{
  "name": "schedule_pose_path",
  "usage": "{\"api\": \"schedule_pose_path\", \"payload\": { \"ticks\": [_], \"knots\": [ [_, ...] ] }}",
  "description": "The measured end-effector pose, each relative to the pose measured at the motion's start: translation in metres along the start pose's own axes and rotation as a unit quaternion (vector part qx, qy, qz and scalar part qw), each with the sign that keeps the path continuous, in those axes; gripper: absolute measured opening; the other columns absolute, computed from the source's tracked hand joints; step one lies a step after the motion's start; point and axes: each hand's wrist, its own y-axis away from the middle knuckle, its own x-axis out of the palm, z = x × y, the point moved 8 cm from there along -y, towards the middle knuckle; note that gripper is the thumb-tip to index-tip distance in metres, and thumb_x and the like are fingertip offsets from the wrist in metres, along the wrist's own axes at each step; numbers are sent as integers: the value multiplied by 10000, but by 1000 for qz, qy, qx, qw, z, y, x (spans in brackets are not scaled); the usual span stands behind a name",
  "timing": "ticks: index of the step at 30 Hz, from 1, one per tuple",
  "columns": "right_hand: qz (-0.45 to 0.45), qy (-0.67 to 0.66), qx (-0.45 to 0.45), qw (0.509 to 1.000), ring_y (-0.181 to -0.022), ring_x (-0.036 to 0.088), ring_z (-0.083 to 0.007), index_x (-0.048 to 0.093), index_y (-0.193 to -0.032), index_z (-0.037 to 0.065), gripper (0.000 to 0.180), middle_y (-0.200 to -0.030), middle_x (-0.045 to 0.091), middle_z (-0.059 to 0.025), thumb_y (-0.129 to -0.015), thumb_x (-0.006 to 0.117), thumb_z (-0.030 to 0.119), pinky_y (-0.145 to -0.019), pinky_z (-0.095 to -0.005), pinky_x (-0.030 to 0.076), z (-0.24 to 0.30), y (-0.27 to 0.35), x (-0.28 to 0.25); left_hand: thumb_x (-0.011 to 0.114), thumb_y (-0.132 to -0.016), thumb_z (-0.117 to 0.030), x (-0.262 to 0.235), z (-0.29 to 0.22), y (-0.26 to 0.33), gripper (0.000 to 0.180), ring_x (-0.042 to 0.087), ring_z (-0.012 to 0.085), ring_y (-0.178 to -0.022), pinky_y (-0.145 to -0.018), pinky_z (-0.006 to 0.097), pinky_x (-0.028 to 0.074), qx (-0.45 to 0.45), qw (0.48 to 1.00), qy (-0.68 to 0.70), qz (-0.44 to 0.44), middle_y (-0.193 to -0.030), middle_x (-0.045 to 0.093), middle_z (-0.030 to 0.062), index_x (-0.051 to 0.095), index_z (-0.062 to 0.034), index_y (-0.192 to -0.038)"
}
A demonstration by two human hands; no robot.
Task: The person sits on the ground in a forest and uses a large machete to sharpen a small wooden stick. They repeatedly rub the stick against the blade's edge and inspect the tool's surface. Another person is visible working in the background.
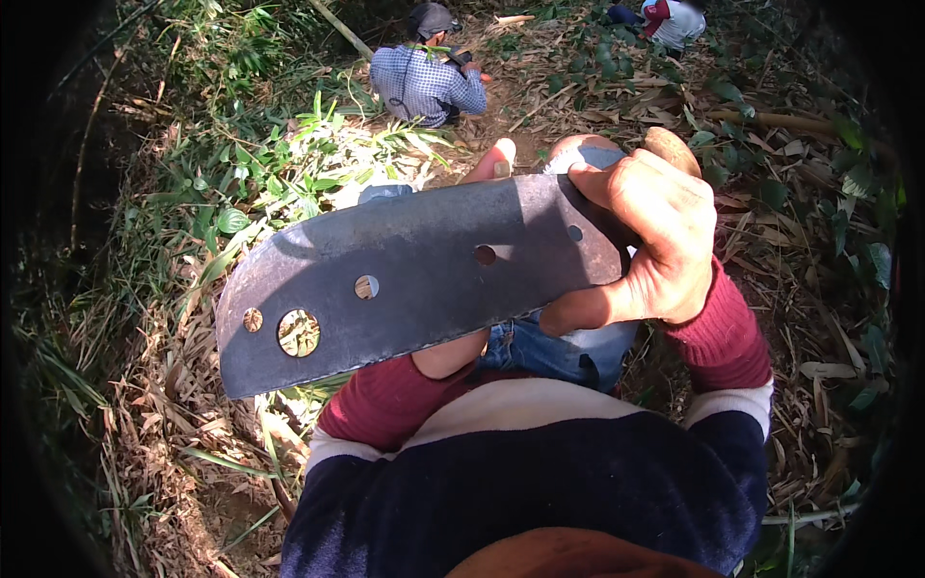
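Observation:
A broad, dark steel cleaver-like knife [414,265] lies tilted across my view, its blade pierced by several round holes. My right hand [660,226] is closed around the handle end, with the thumb pressed along the lower edge and fingers over the top corner. The rounded end of a wooden handle [672,149] sticks out beyond my knuckles. Behind the blade is my left hand [493,162]; one finger rises above the blade's upper edge, and the wrist shows below it. The blade hides most of that hand, so its grip is unclear.
My blue jeans [549,349] show beneath the blade. Ahead, a person in a checked shirt [414,82] sits low among leaves; another person [674,24] is at far right. Dry leaf litter [771,250] covers the ground, with green plants [308,164] at left.

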Motion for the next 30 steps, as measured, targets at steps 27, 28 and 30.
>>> {"api": "schedule_pose_path", "payload": {
  "ticks": [27,28,30],
  "knots": [
    [-140,-274,268,913,-740,528,-57,644,-956,-65,647,-791,627,-18,-784,873,515,-657,-219,459,-81,39,-3,551,-1062,-155,-12,-26,2,387,473,45,-633,-549,198,396,89,971,-221,-18,-948,649,51,557,-52,-1435],
    [-128,-272,263,917,-744,533,-57,636,-952,-70,666,-791,627,-16,-764,887,517,-659,-222,462,-78,39,-3,554,-1058,-164,-12,-26,2,379,487,60,-652,-544,204,393,95,969,-227,-17,-952,647,49,560,-56,-1421],
    [-109,-247,230,935,-706,561,-82,641,-918,-63,716,-770,633,-46,-693,911,561,-643,-240,469,-62,30,-1,561,-1052,-182,-17,-24,2,363,513,89,-691,-535,217,386,108,965,-240,-15,-959,644,44,565,-63,-1395]
  ]
}}
